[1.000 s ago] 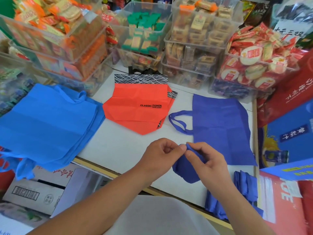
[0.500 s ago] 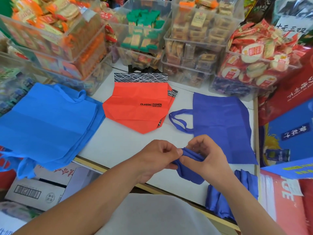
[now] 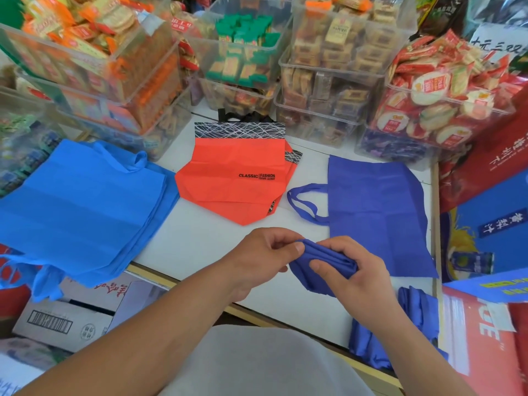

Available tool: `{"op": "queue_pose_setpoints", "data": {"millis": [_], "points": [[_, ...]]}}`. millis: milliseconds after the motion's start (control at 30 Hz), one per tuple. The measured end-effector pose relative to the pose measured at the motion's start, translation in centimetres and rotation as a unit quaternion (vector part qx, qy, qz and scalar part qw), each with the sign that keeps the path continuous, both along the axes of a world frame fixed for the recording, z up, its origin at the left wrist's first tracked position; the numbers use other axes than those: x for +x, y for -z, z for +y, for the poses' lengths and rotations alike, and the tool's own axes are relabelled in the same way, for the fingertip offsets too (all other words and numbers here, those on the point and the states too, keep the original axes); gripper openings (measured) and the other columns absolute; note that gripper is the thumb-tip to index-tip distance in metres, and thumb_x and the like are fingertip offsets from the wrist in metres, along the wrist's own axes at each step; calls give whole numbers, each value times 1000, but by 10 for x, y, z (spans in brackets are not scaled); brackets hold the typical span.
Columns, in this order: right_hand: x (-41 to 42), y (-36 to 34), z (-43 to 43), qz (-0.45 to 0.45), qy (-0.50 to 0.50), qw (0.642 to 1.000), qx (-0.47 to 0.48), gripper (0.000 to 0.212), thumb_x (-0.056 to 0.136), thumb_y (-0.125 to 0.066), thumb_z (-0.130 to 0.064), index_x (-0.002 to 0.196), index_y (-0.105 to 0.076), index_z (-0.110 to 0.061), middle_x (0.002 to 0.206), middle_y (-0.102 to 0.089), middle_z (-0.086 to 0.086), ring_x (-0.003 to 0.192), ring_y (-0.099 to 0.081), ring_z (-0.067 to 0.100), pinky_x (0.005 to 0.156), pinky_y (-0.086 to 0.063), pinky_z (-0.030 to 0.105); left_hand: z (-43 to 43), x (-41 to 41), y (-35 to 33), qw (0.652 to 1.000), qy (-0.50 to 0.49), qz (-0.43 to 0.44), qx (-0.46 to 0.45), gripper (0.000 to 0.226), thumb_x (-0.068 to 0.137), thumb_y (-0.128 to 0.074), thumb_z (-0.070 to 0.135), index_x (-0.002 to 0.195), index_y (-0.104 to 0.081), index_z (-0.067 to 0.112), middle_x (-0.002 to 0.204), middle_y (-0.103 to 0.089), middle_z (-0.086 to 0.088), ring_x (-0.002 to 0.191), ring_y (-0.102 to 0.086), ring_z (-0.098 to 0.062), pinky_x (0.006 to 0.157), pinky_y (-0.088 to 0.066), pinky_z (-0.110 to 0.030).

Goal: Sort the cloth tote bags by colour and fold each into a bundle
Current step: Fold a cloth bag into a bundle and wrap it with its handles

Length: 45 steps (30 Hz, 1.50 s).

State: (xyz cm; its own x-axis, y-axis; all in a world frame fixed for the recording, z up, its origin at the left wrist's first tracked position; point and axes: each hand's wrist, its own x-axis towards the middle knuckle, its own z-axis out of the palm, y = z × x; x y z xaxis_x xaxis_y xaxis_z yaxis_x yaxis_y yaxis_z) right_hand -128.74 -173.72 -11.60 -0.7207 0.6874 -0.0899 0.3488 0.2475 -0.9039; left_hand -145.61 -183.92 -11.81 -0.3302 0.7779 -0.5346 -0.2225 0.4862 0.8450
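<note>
Both of your hands are closed on one dark blue tote bundle (image 3: pixel 331 255), held low over the near edge of the white table (image 3: pixel 200 247). Your left hand (image 3: pixel 265 252) has its fingers curled in tight, with the thumb pressed to the bundle's left end in a narrow pinch. Your right hand (image 3: pixel 363 278) wraps the bundle's right part: the thumb lies across the near face and the fingers curl over the far side, so the cloth is bunched in folds between them. A loose flap of the same cloth hangs below your right thumb.

Just beyond your right hand, a flat dark blue tote bag (image 3: pixel 377 212) lies spread on the table, its handles looped out to the left. Orange tote bags (image 3: pixel 234 178) printed "CLASSIC FASHION" sit stacked in the middle. A stack of light blue tote bags (image 3: pixel 80 207) covers the left side and droops over the table's edge. More folded dark blue cloth (image 3: pixel 420 310) lies at the near right corner, partly hidden by your right forearm. Clear bins of wrapped snacks (image 3: pixel 328 67) line the back.
</note>
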Motion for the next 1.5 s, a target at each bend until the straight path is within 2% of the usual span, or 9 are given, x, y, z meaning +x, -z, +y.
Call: {"op": "queue_pose_setpoints", "data": {"millis": [233,533,767,900,1000,1167,1233,1367,1500], "points": [[2,3,12,24,-73,991,112,26,90,-73,-6,107,-69,-24,101,-64,-12,95,-63,16,77,-46,13,1,-5,-5,993,11,-110,29,23,101,-62,21,116,-72,7,115,-74,-12,111,-69,-24,103,-53,-39],[6,5,25,7,-162,983,91,29,92,-71,-6,110,-68,-28,104,-62,-10,97,-63,17,79,-49,16,3,-5,-8,985,36,-164,-33,12,100,-61,10,104,-71,3,96,-73,-13,88,-69,-20,85,-58,-31],[-1,10,19,-29,-159,980,114,23,90,-63,-18,101,-66,-37,95,-61,-13,92,-61,12,76,-47,15,7,6,-3,982,65,168,-55,8,96,-62,17,91,-67,15,81,-68,1,71,-63,-12,69,-56,-29],[-1,24,8,-42,-112,984,129,29,89,-66,-3,100,-72,-29,94,-60,-8,89,-61,11,76,-46,15,6,16,-2,864,201,461,-19,8,94,-55,14,102,-58,15,101,-56,0,88,-56,-20,76,-51,-38],[-7,24,3,-62,-86,986,132,29,87,-66,1,96,-74,-26,93,-61,-8,88,-60,8,76,-45,13,4,23,3,789,254,559,4,18,90,-55,5,106,-52,13,105,-48,-3,91,-50,-22,72,-47,-37],[-9,24,3,-104,-86,978,161,18,90,-68,-8,98,-71,-23,91,-56,-12,84,-57,5,71,-40,7,4,9,8,931,144,337,-10,13,97,-56,16,102,-68,17,92,-64,3,82,-60,-13,74,-51,-29],[-9,24,3,-115,-98,970,193,15,92,-67,-10,101,-71,-21,90,-51,-10,81,-55,8,70,-40,11,6,7,9,960,125,251,-27,12,89,-68,11,98,-69,18,86,-67,4,74,-60,-9,69,-52,-24],[-11,21,2,-111,-120,965,205,13,93,-67,-13,103,-72,-20,91,-52,-6,79,-55,11,69,-46,22,4,4,13,984,63,164,-43,21,82,-72,1,96,-69,15,84,-69,0,71,-62,-6,66,-54,-20],[-17,21,1,-99,-83,974,185,14,86,-78,-21,98,-73,-26,89,-59,-11,81,-59,10,70,-45,19,1,13,19,958,55,281,-13,20,84,-61,5,95,-68,20,83,-68,6,76,-65,-14,75,-60,-36]]}}
